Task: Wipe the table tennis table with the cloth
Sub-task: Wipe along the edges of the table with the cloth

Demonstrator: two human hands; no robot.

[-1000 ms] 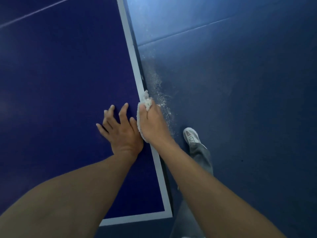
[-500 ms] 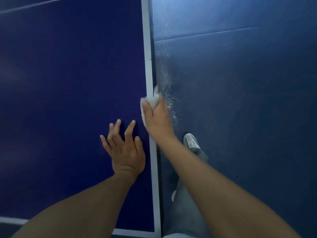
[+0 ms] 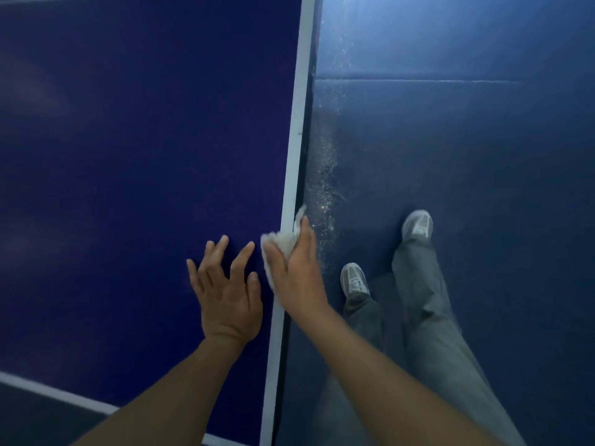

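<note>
Beside splayed left fingers [image 3: 221, 250], right fingers [image 3: 304, 234] grip cloth [image 3: 283, 241].

left hand [image 3: 227, 297] flat, fingers spread | right hand [image 3: 297, 272] gripping cloth [image 3: 283, 241]

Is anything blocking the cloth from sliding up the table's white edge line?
Nothing visible does. The right hand grips the cloth on the white edge line, bare ahead; the left hand rests beside it.
</note>
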